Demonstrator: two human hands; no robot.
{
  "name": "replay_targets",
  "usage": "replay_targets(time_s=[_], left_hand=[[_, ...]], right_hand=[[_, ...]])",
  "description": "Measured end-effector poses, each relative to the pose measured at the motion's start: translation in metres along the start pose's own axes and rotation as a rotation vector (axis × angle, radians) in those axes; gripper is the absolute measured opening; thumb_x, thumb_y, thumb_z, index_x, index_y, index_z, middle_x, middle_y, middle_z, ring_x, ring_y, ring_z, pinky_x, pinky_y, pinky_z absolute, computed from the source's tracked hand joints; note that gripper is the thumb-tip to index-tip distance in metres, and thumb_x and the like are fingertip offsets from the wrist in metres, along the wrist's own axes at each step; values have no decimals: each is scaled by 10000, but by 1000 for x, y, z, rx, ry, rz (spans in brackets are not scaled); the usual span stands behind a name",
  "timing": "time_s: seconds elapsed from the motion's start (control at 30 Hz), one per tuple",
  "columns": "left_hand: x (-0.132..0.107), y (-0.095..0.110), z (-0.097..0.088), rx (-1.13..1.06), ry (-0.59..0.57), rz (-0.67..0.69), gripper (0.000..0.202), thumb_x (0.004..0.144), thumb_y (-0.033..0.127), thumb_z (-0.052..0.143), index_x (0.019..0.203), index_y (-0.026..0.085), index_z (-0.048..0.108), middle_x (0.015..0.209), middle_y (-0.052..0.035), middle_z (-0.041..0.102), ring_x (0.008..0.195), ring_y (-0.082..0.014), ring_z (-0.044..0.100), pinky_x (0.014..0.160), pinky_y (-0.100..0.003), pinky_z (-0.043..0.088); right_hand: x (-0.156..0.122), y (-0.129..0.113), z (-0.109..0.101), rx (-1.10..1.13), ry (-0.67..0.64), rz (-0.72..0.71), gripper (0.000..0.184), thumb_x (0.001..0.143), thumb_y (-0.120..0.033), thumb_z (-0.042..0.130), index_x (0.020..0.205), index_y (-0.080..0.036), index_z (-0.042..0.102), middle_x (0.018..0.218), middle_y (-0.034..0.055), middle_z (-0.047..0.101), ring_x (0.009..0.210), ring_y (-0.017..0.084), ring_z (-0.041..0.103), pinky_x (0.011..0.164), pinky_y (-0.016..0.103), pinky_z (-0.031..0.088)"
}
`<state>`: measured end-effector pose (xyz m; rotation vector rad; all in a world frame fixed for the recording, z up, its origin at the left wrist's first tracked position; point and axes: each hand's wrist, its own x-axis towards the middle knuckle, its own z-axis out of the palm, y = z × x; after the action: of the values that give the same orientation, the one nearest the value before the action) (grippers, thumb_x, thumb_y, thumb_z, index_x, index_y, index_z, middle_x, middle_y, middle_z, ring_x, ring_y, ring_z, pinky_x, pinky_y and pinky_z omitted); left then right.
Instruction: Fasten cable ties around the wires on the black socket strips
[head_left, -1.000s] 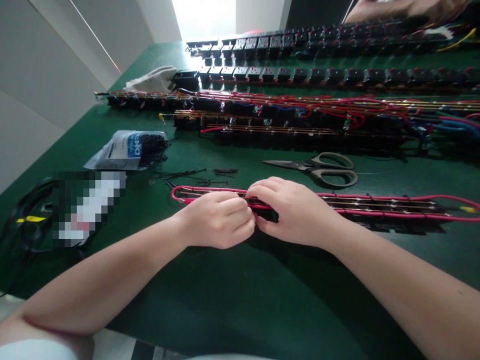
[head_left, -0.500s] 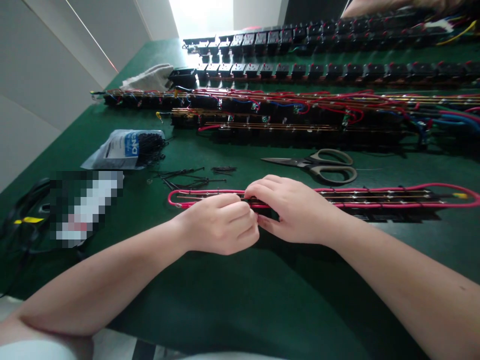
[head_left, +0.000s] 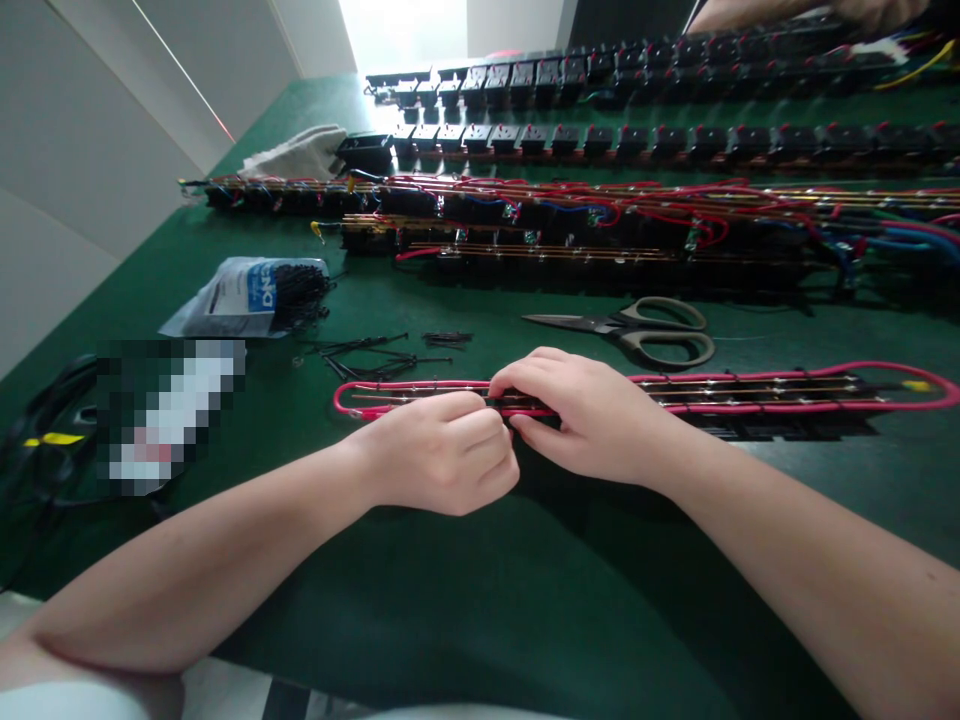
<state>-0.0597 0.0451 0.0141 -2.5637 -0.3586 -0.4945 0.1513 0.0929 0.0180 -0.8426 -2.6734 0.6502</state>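
A long, narrow black strip (head_left: 757,394) with brass rods and a loop of red wire (head_left: 825,371) around it lies across the green table. Near its left part, my left hand (head_left: 450,452) is closed in a fist; whatever its fingers pinch is hidden. Touching the strip just to the right, my right hand (head_left: 577,412) has its fingers over the far side and its thumb on the near side. Small black ties bind the red wire at intervals. Beyond the hands lie loose black cable ties (head_left: 367,356) and a small bunch of ties (head_left: 448,339).
Scissors (head_left: 637,328) lie behind the strip. At left are a bag of cable ties (head_left: 259,297) and coiled black cable (head_left: 56,410). Long wired assemblies (head_left: 525,195) and rows of black blocks (head_left: 600,142) fill the back. Another person's hand (head_left: 881,12) shows at top right.
My right thumb has lifted slightly toward the strip. My left fist has turned a little and sits marginally lower. The other things lie as before.
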Motion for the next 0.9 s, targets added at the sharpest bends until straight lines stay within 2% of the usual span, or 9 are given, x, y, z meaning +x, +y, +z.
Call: replay_targets(time_s=[0.27,0.43,0.5,0.57,0.63,0.73,0.8,0.9], left_hand=[[7,1,-5,-6,-137,15,211,973,133,541,791,167,643,720,-25,645,671,-158,566,649,-308,518],[7,0,-1,-46,-160,0,229,971,134,545,760,168,630,709,-24,634,670,-154,561,667,-301,518],[4,-1,1,-52,-139,-9,207,969,138,557,784,167,645,730,-21,651,689,-151,574,677,-299,511],[0,-1,3,-45,-67,-44,137,960,156,589,852,166,674,759,-7,676,703,-144,591,674,-296,497],[-4,-2,5,-25,44,-123,56,937,170,637,911,171,687,778,15,698,686,-126,602,642,-290,466],[-6,-2,9,-34,186,-282,35,911,167,681,879,181,675,790,35,722,639,-96,614,594,-280,417],[-7,-3,11,-75,195,-320,56,918,181,679,865,183,663,821,32,737,655,-91,640,616,-268,432],[-7,-5,14,-116,131,-274,82,943,201,649,862,188,655,843,32,745,677,-92,662,653,-255,467]], right_hand=[[2,-3,-2,33,-11,82,232,885,-206,577,1091,-187,682,1013,94,733,964,263,656,744,368,523],[2,-4,-3,44,-18,107,230,884,-199,581,1089,-193,684,1017,94,727,963,258,656,752,364,529],[1,-3,-4,43,-18,88,234,889,-191,578,1101,-189,678,1032,99,728,974,258,655,761,368,533],[1,-2,-4,41,-23,59,241,898,-189,572,1117,-185,671,1052,106,731,996,260,654,776,373,536],[0,-1,-3,32,-21,43,245,905,-189,562,1127,-181,665,1061,109,733,1011,263,653,788,380,537],[1,0,-2,9,-3,49,246,905,-192,549,1124,-182,660,1055,107,736,1009,269,655,786,388,537],[1,0,-1,-1,11,51,247,904,-190,542,1122,-186,657,1060,108,737,1015,272,655,789,395,537],[2,0,-1,-14,20,49,248,907,-193,534,1121,-181,658,1064,117,740,1016,280,652,787,406,538]])
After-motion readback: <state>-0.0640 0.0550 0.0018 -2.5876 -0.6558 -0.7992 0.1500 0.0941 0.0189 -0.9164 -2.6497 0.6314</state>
